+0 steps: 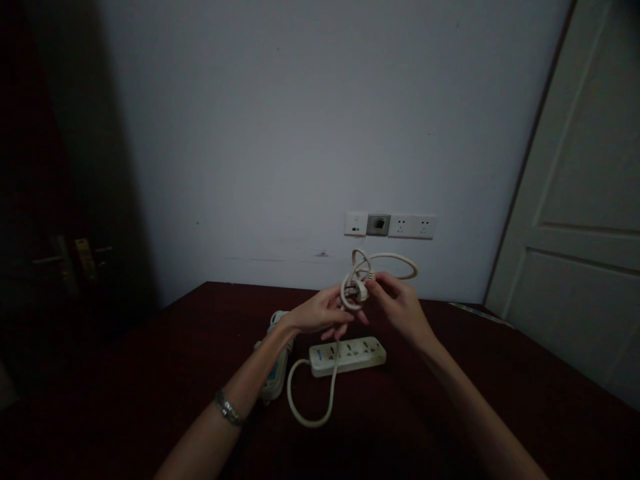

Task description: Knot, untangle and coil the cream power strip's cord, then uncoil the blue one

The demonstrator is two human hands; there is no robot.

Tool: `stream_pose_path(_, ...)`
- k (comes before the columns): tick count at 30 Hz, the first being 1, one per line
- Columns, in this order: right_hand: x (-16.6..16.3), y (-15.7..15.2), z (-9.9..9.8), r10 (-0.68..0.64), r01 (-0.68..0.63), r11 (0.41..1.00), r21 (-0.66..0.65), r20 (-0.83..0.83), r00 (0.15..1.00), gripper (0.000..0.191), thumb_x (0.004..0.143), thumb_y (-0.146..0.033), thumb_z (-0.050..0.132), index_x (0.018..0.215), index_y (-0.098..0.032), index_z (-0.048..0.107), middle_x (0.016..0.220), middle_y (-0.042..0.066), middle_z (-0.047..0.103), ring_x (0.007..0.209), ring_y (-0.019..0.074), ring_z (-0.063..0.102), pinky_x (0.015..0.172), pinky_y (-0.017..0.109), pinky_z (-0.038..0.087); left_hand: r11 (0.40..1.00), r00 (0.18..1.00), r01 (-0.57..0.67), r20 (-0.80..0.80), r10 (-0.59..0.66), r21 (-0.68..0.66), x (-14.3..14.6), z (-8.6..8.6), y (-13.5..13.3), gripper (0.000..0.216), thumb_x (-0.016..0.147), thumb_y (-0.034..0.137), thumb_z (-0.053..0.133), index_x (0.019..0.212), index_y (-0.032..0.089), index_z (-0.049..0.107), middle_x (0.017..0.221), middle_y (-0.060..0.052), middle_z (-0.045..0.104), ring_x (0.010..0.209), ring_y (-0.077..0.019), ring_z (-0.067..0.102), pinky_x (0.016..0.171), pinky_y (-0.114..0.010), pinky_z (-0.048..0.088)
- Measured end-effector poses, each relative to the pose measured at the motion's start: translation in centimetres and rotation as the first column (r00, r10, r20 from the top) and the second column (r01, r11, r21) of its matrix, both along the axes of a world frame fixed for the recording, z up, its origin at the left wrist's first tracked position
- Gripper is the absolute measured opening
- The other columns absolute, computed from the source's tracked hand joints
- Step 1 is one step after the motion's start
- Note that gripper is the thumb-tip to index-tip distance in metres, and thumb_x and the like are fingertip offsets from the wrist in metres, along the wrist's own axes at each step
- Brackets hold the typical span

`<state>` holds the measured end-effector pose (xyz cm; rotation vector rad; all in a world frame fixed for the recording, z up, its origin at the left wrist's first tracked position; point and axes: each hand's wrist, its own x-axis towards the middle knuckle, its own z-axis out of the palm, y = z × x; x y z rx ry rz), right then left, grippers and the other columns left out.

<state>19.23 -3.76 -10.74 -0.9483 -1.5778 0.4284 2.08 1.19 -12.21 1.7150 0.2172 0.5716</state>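
Observation:
A white power strip (349, 357) lies on the dark red table in front of me. Its white cord (311, 425) loops off the left end, crosses over the strip and rises to my hands. Coils of that cord are pinched in my left hand (324, 311), close beside the plug. My right hand (399, 303) grips the plug (361, 291) near its ribbed neck, with the prongs pointing left. One loop of cord sticks out above my right hand.
Left of the strip, partly hidden by my left forearm, lies another white power strip (275, 383) with bundled cord. Wall sockets (411, 227) sit above the back edge of the table (440, 400). A pale door (585, 200) stands at right.

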Motion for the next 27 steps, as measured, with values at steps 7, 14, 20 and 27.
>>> stream_pose_path(7, 0.7, 0.9, -0.4, 0.075, -0.085, 0.994, -0.068, -0.136, 0.988, 0.035, 0.067, -0.049, 0.066, 0.081, -0.017, 0.068, 0.097, 0.008, 0.064, 0.089, 0.0203, 0.059, 0.079, 0.034, 0.048, 0.997, 0.996, -0.077, 0.046, 0.078, -0.019, -0.2, -0.1, 0.1, 0.046, 0.075, 0.025, 0.06, 0.117, 0.011, 0.048, 0.097, -0.015, 0.064, 0.044, -0.0059, 0.054, 0.034, -0.015, 0.036)
stream_pose_path(14, 0.9, 0.7, -0.2, 0.092, -0.109, 0.988, -0.108, -0.153, 0.984, 0.037, 0.065, -0.045, 0.068, 0.089, -0.018, 0.068, 0.098, 0.009, 0.065, 0.087, 0.0217, 0.061, 0.078, 0.036, 0.048, 0.973, 0.97, -0.229, 0.083, 0.23, -0.017, -0.2, 0.1, 0.7, 0.032, 0.076, 0.031, 0.058, 0.099, 0.01, 0.054, 0.075, -0.007, 0.065, 0.039, -0.0076, 0.052, 0.032, -0.017, 0.037)
stream_pose_path(20, 0.9, 0.6, -0.3, 0.123, -0.124, 0.992, -0.027, -0.029, 0.992, 0.03, 0.073, -0.042, 0.062, 0.094, -0.019, 0.062, 0.105, 0.008, 0.061, 0.092, 0.0208, 0.06, 0.083, 0.037, 0.048, 0.941, 0.942, -0.329, 0.044, 0.333, -0.077, 0.0, 0.2, 0.5, 0.03, 0.071, 0.033, 0.062, 0.089, 0.01, 0.055, 0.069, -0.006, 0.064, 0.049, -0.0113, 0.059, 0.043, -0.021, 0.047)
stream_pose_path(27, 1.2, 0.9, -0.7, 0.048, -0.064, 0.992, 0.11, 0.139, 0.989, 0.026, 0.082, -0.033, 0.054, 0.103, -0.021, 0.063, 0.107, 0.008, 0.054, 0.104, 0.0211, 0.051, 0.092, 0.039, 0.043, 0.921, 0.922, -0.382, 0.041, 0.386, -0.08, -0.4, 0.7, -0.1, 0.035, 0.067, 0.036, 0.071, 0.086, 0.008, 0.061, 0.072, -0.006, 0.065, 0.056, -0.0113, 0.061, 0.057, -0.027, 0.052)
